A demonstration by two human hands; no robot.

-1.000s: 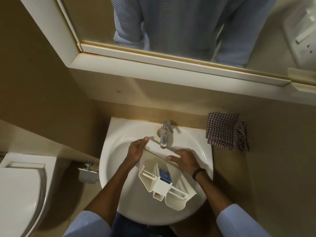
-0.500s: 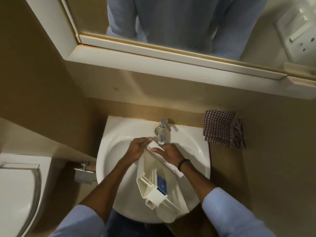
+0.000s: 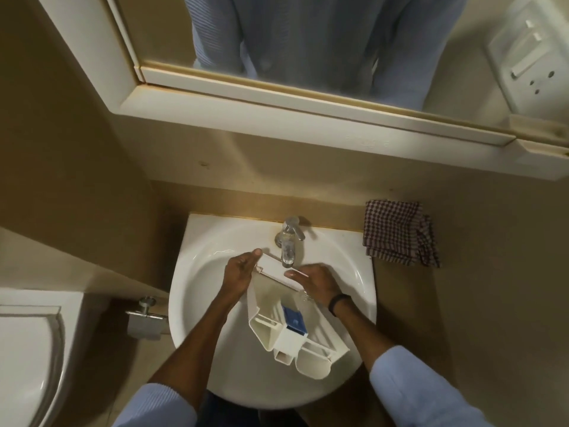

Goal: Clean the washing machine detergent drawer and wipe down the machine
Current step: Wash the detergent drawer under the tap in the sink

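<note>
The white detergent drawer (image 3: 277, 325), with a blue insert (image 3: 295, 319) in its middle, lies tilted in the white sink (image 3: 203, 303). Its front panel points up under the chrome tap (image 3: 288, 241). My left hand (image 3: 240, 272) grips the left end of that front panel. My right hand (image 3: 317, 283) rests on the panel's right part with fingers stretched along it; a black band circles that wrist. The drawer's rear compartments reach toward the sink's near rim.
A checked cloth (image 3: 397, 232) lies on the tan counter right of the sink. A toilet (image 3: 27, 359) stands at the left, with a paper holder (image 3: 144, 318) beside it. A mirror (image 3: 308, 35) and switch plate (image 3: 529, 47) hang above.
My right hand slid left along the drawer's front panel toward the tap, then back right a little. The drawer turned slightly in the sink. My left hand kept its hold.
</note>
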